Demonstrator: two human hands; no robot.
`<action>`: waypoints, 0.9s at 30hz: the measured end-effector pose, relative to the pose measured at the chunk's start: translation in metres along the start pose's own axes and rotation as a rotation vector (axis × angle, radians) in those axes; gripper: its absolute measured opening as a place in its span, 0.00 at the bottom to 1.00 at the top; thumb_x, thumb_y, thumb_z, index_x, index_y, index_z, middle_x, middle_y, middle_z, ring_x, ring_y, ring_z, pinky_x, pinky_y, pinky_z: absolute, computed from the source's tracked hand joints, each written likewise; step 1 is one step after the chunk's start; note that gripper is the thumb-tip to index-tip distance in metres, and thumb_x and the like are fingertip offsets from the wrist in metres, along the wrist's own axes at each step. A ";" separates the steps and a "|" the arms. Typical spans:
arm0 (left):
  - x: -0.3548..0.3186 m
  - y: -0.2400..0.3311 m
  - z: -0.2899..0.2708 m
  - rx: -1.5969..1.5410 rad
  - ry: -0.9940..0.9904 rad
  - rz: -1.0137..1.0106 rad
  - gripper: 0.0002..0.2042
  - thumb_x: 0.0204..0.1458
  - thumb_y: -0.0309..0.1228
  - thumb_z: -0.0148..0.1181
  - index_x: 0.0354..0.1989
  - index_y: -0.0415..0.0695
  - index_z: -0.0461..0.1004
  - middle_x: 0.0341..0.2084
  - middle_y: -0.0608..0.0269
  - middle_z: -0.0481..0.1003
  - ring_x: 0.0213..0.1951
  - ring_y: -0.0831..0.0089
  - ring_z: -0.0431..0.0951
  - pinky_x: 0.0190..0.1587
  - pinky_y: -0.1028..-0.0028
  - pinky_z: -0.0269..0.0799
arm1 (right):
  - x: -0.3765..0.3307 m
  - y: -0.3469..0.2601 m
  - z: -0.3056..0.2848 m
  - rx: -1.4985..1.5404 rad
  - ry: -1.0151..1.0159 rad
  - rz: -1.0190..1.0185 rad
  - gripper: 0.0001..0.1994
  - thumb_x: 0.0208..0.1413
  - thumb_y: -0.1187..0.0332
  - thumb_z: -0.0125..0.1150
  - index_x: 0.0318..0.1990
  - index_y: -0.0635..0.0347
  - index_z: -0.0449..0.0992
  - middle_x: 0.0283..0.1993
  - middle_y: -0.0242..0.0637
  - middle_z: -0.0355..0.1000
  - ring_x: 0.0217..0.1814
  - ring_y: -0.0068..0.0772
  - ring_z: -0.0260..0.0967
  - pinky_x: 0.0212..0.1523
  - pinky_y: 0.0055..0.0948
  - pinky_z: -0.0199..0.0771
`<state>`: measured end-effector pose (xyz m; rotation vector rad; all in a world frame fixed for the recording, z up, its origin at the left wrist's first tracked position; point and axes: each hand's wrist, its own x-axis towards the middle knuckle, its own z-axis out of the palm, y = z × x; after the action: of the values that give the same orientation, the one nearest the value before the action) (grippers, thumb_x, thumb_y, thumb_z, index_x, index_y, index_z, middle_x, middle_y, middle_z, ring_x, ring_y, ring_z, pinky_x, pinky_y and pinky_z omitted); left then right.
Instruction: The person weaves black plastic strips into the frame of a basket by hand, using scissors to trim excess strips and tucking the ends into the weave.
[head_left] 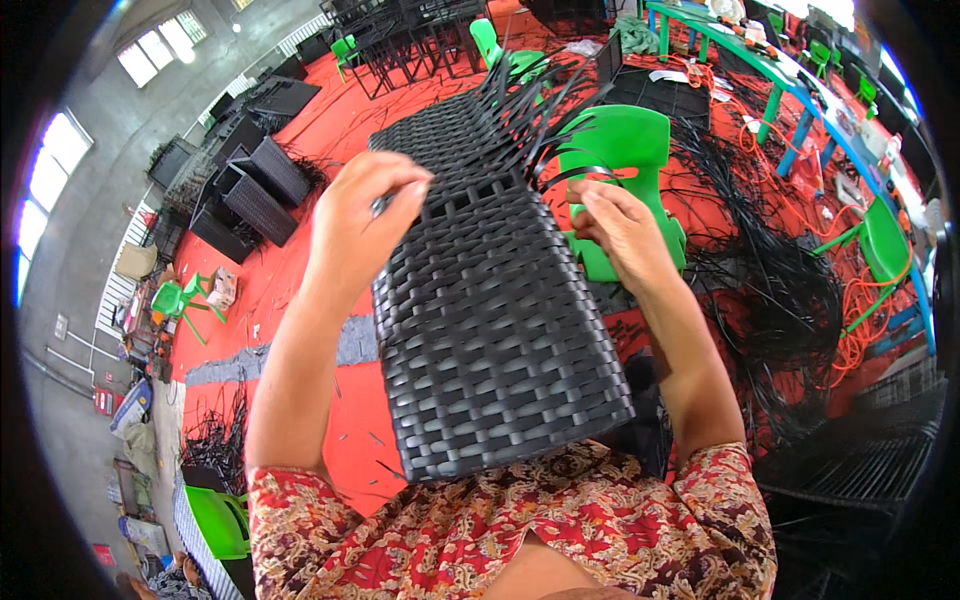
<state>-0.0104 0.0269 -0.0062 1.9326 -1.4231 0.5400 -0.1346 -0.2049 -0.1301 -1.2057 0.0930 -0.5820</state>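
While the woven black panel [495, 320] lies across the person's lap, tilted away toward the far side, both hands work at its unfinished far end. Left hand [362, 215]: fingers clenched in a pinch on a thin black strand [383, 204] at the panel's left edge, near a gap in the weave. Right hand [622, 225]: fingers curled at the panel's right edge, fingertips touching the weave; whether they grip a strand cannot be told. Loose black strips [525, 95] fan out from the panel's far end, unwoven. Just beyond the right hand stands a green plastic chair [620, 145], partly hidden by the panel. Red floor [330, 120] underneath, with a heap of black strands [780, 290] to the right. Finished black woven boxes [260, 185] sit far left. A green-framed table [790, 75] runs along the far right. Patterned red sleeves [730, 500] show at the near edge.
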 end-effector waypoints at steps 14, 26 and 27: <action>0.038 -0.032 0.088 -0.143 -0.155 -0.025 0.05 0.44 0.27 0.60 0.29 0.41 0.77 0.27 0.62 0.71 0.33 0.70 0.72 0.37 0.74 0.68 | 0.040 0.006 0.035 0.590 0.015 -0.068 0.08 0.57 0.66 0.55 0.40 0.60 0.72 0.32 0.30 0.70 0.30 0.22 0.66 0.29 0.22 0.67; 0.040 -0.027 0.097 -0.124 -0.133 0.137 0.04 0.42 0.26 0.63 0.28 0.42 0.77 0.26 0.64 0.69 0.29 0.71 0.71 0.32 0.76 0.68 | 0.028 -0.023 -0.025 0.093 0.095 0.135 0.12 0.60 0.59 0.50 0.37 0.60 0.70 0.32 0.37 0.73 0.29 0.25 0.71 0.31 0.25 0.73; 0.042 -0.025 0.097 -0.118 -0.137 0.148 0.05 0.42 0.27 0.63 0.28 0.42 0.77 0.26 0.64 0.69 0.29 0.71 0.71 0.32 0.75 0.68 | 0.025 -0.027 -0.027 0.102 0.121 0.039 0.12 0.60 0.59 0.49 0.37 0.60 0.70 0.33 0.37 0.73 0.31 0.25 0.71 0.33 0.26 0.73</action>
<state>0.0208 -0.0667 -0.0512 1.8096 -1.6573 0.3866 -0.1331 -0.2456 -0.1103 -1.0670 0.1868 -0.6182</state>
